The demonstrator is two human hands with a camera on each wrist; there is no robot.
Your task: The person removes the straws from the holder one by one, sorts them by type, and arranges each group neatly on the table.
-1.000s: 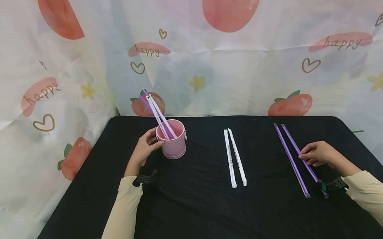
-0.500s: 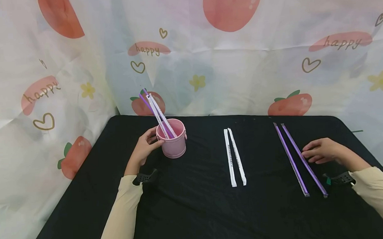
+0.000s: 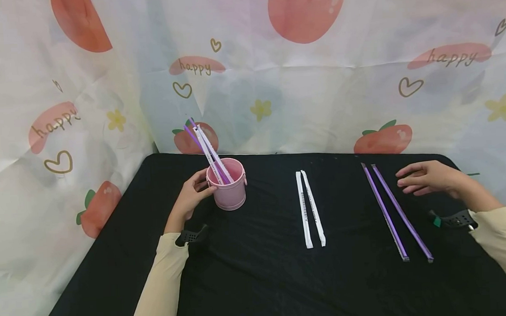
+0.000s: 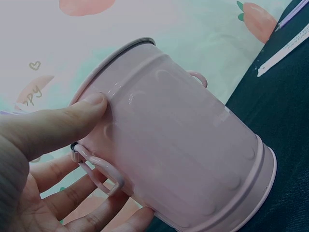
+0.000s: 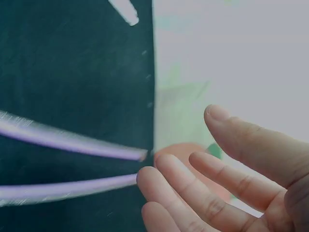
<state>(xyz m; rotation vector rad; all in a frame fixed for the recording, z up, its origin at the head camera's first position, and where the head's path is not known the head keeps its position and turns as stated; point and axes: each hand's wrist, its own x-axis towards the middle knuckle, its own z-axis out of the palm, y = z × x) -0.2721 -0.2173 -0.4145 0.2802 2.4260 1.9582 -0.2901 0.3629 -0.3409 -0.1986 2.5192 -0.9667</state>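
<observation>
In the head view my left hand (image 3: 191, 193) holds a small pink metal bucket (image 3: 230, 196) by its left side. The left wrist view has the thumb on the bucket wall (image 4: 183, 140) below the rim, with the fingers around the side by a small loop handle (image 4: 104, 174). Purple and white wrapped straws (image 3: 208, 150) lean leftward out of the bucket. My right hand (image 3: 432, 177) is apart from two purple straws in clear wrap (image 3: 401, 213), just right of their far ends. Its fingers are loosely bent and hold nothing, as the right wrist view (image 5: 217, 183) confirms.
Two white paper-wrapped straws (image 3: 309, 209) lie mid-table between the bucket and the purple pair. A black cloth (image 3: 258, 280) covers the table. A printed curtain (image 3: 318, 103) hangs behind the table and along its left side.
My right hand has left the right-hand purple straw, moving away toward the back and right. That straw stays lying on the table. The left hand and bucket have not moved.
</observation>
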